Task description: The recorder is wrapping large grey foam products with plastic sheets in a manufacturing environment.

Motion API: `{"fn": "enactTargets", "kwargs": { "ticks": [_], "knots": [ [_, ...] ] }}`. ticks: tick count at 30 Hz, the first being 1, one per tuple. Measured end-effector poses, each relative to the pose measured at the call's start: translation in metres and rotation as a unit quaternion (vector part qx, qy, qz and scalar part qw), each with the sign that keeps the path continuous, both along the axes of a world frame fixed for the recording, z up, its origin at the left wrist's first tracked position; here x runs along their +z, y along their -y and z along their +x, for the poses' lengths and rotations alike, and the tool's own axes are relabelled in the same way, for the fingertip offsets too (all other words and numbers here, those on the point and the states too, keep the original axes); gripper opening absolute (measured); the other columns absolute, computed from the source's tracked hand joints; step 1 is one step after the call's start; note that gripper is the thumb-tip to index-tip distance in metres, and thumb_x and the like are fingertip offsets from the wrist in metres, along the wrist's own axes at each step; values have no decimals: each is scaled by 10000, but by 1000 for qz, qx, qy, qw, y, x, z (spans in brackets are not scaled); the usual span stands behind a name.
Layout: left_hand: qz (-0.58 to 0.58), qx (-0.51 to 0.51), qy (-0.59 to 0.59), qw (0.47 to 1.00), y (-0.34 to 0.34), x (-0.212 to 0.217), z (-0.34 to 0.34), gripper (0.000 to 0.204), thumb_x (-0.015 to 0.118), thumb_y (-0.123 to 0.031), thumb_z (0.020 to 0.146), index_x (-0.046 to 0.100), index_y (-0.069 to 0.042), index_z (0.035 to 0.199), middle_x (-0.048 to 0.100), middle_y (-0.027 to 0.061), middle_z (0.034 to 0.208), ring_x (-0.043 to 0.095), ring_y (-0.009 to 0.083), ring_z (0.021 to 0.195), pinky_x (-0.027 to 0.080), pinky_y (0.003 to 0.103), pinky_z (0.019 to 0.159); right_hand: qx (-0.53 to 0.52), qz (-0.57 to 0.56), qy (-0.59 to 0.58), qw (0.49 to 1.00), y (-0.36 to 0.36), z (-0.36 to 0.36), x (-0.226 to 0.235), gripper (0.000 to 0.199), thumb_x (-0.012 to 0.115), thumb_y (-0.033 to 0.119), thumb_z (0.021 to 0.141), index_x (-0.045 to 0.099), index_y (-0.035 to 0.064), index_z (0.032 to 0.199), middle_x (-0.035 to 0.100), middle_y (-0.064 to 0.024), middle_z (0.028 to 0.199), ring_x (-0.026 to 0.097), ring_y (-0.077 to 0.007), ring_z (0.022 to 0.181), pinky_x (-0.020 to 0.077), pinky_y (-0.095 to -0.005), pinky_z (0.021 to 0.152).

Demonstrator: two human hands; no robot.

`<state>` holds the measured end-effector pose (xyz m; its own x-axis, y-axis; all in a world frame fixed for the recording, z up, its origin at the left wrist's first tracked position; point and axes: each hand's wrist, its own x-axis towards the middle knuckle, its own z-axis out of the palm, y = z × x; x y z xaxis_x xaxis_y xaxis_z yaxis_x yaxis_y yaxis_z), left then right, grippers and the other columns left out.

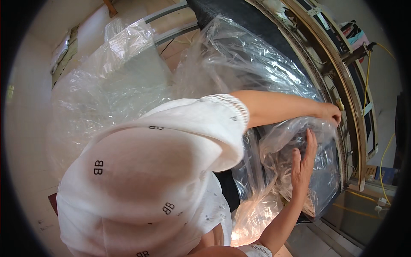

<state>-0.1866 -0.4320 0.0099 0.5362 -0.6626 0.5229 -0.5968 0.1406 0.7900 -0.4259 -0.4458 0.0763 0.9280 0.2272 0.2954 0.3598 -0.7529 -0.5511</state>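
A large sheet of clear plastic film (pixel 244 55) lies crumpled over a black-covered piece (pixel 274 25) with a wooden frame. My left hand (pixel 332 113) is at the piece's far edge, its fingers curled closed on the film's border. Its fingertips are partly hidden. Below it, my right hand (pixel 305 162) has its fingers stretched out, thumb apart. That palm rests against or just over the bunched film, and nothing is gripped in it. More film spreads behind my left arm.
Along the right runs a curved wooden rail (pixel 349 98) with a clamp-like metal bar (pixel 355 55). Yellow cords (pixel 367 81) hang beyond it, one reaching a white plug (pixel 381 202). Metal rails (pixel 175 32) stand at the upper left, over a tiled floor.
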Motion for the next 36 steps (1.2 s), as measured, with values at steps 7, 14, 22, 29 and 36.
{"fn": "enactTargets", "kwargs": {
  "ticks": [7,14,22,29,36],
  "knots": [
    [-86,233,151,957,-250,-1,-140,206,633,-84,778,575,-85,976,570,90,917,555,235,817,456,340,735,-206,-243,-20,948,137,-22,-43,454,361,253,947,377,-7,1320,356,-200,1370,289,-339,1291,208,-378,1059],
    [89,654,13,751,-422,-132,-151,436,715,-242,732,530,-30,1065,516,89,906,543,252,797,459,343,768,-208,-225,-14,952,174,-1,-42,440,383,255,950,402,-26,1289,362,-212,1358,313,-339,1278,225,-370,1057],
    [38,453,-275,847,-436,-137,-149,219,542,-192,876,597,-55,1038,553,38,684,542,125,639,455,249,573,-155,-53,151,975,1,8,29,131,531,138,890,610,33,887,587,-55,825,540,-143,698,431,-281,613],
    [-151,381,-225,884,-406,-8,-186,360,512,-110,902,441,-88,1254,521,-18,676,416,17,532,322,161,455,-71,-79,-79,991,-94,-19,-80,195,632,229,806,593,62,899,607,-125,900,580,-356,793,456,-405,627],
    [-160,307,-158,925,-352,45,-220,467,451,-187,946,280,-30,1351,533,-18,711,407,20,524,305,148,445,-123,261,-187,939,-43,0,9,208,645,165,810,597,63,984,578,3,821,536,-83,739,451,-248,661]
  ]
}}
